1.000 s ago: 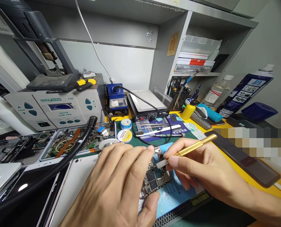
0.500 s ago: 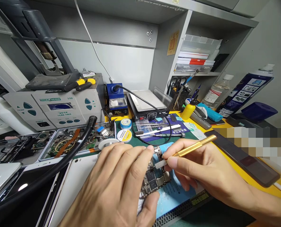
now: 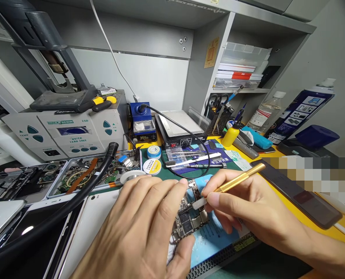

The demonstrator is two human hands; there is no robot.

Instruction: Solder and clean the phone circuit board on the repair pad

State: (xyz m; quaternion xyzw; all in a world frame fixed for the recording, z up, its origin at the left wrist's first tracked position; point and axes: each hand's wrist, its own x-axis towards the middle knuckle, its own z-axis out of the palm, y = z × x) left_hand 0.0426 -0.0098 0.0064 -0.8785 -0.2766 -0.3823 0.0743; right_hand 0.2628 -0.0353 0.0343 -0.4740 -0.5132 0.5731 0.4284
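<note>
A phone circuit board (image 3: pixel 187 223), dense with chips and metal shields, lies on a light blue mat (image 3: pixel 216 242). My left hand (image 3: pixel 143 217) spans its left side, index finger at the top edge and thumb at the bottom edge, hiding much of it. Between thumb and fingers, my right hand (image 3: pixel 242 205) pinches a slim gold-handled tool (image 3: pixel 239 179) like a pen. Its flat whitish-grey tip (image 3: pixel 200 203) is over the board's inner cutout; whether it touches the board I cannot tell.
Phones (image 3: pixel 47 232) and a black hose (image 3: pixel 108 155) lie at left, beside a tray of boards (image 3: pixel 73 176). A hot-air station (image 3: pixel 70 128) stands behind. A toothbrush (image 3: pixel 195 159), small round tins (image 3: pixel 152 166) and a heating plate (image 3: pixel 182 126) are beyond my hands. Another phone (image 3: pixel 300 193) lies right.
The tool's tip has shifted slightly right and down over the board, along with my right fingers. My left hand and the board stay nearly in place.
</note>
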